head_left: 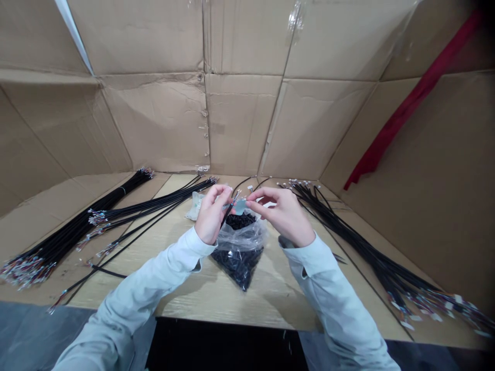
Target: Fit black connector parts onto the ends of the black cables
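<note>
You're at what looks like a cable-assembly bench in a workshop, its pale tabletop [185,296] boxed in by cardboard walls [243,123]. At your ten o'clock lies a tied bundle of black cables [88,219] with coloured wire ends, and at your two o'clock more cables [358,245] fan out. At twelve, a clear plastic bag [251,238] holds many small black parts [240,221], suggesting batch work.

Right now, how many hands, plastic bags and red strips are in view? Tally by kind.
Hands: 2 (left hand, right hand)
Plastic bags: 2 (bag of black pieces, smaller clear bag)
Red strips: 1 (red strip)
Total: 5
</note>
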### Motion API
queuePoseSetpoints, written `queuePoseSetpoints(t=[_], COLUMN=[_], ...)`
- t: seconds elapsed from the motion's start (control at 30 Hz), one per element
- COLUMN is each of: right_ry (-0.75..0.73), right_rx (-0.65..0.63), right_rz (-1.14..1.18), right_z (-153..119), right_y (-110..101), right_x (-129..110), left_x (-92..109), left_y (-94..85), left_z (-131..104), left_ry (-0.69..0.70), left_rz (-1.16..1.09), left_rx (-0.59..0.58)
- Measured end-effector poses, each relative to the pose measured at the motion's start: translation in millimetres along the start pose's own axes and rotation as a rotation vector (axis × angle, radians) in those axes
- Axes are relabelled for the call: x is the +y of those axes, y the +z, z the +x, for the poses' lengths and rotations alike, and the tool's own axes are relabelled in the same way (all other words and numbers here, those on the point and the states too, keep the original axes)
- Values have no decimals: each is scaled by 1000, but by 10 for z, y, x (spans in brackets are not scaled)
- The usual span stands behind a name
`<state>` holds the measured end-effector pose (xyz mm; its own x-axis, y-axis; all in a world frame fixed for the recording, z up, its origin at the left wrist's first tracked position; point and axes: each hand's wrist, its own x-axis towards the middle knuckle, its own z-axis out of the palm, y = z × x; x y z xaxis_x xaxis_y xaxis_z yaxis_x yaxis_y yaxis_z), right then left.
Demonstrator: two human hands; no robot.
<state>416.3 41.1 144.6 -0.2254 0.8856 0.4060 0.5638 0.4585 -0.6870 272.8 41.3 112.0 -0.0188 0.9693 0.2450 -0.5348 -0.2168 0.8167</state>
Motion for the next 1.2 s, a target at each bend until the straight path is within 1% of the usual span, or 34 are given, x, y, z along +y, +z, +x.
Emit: queuePoseSetpoints(t=[0.13,0.33,0.47,0.57,0.67,0.87,1.03,1.2], right_ry=[-7,-41,-109,-135,-131,-125,-66,-40], right_rx=[-4,32,14,38,66,64,20,-17], right_rz=[15,79,0,-60,-46,28,6,49], right_z=[21,17,-16,-30,-39,-55,-30,1], right_y=[19,30,30,31,27,13,22,40], right_x=[16,18,0,-11,-27,-55,-20,-10], left_x=[-1,-10,-11,-10,-11,-16,-17,-22], left_y=[16,15,12,18,20,12,19,13], left_z=[-15,-26,-24,-21,-18,-11,-11,-9], left_ry=[-8,-9,7,16,15,35,45,61], left_rz=[3,-5,-11,-15,-17,-17,-30,-21], left_rx=[-13,-25,-23,-20,-9,-10,-1,-5])
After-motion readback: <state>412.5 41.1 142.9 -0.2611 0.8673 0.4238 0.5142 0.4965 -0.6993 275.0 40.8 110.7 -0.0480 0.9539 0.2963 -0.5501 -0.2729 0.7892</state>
